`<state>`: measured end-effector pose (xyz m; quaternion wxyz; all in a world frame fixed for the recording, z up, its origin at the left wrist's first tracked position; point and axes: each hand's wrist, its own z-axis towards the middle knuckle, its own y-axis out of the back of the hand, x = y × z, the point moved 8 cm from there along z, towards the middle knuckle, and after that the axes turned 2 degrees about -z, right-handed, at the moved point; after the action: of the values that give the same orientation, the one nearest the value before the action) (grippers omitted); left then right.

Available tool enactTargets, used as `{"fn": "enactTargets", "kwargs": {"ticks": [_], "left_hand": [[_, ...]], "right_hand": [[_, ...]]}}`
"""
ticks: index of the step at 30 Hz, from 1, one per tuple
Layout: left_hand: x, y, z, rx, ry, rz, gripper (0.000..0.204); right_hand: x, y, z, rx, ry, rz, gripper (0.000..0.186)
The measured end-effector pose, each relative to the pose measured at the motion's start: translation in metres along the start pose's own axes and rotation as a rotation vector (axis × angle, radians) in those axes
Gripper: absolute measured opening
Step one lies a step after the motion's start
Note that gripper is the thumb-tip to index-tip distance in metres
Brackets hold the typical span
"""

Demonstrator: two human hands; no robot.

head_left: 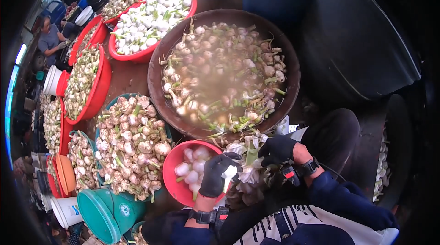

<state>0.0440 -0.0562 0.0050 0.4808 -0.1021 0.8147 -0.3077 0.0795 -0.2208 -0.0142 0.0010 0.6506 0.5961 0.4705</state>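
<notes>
My left hand point(216, 175), in a black glove, is closed around a peeled white garlic bulb point(229, 171) whose pale stem points down. It is over the right side of a red bowl point(169, 164) that contains several clean white bulbs point(191, 169). My right hand point(277, 150), also black-gloved, has its fingers curled together beside pale strips of garlic husk point(250, 171). Whether a husk is pinched in those fingers is hidden. Beyond both hands, a wide brown tub point(293, 80) contains unpeeled garlic point(270, 70) in murky water.
Unpeeled garlic point(130, 144) is heaped left of the red bowl. A green bucket point(103, 213) lies tilted at lower left. Red basins point(103, 93) of garlic line the far left, where another person point(50, 38) sits. Large dark tubs point(357, 38) stand at right.
</notes>
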Motion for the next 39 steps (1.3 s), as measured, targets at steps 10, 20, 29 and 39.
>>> {"fn": "enactTargets", "kwargs": {"ticks": [10, 20, 29, 39], "left_hand": [[0.024, 0.003, 0.011, -0.105, 0.141, 0.064, 0.017], [0.021, 0.03, 0.027, -0.201, 0.02, 0.114, 0.042], [-0.018, 0.022, 0.024, -0.353, -0.166, -0.066, 0.033], [-0.047, 0.024, -0.002, -0.604, -0.5, 0.726, 0.042]], "right_hand": [[-0.06, 0.067, 0.146, -0.584, -0.508, 0.204, 0.055], [-0.06, 0.054, 0.13, -0.468, -0.208, 0.171, 0.029], [0.041, 0.034, 0.043, -0.678, 0.228, 0.265, 0.026], [0.092, 0.041, 0.003, -1.079, 0.3, 0.208, 0.009]]}}
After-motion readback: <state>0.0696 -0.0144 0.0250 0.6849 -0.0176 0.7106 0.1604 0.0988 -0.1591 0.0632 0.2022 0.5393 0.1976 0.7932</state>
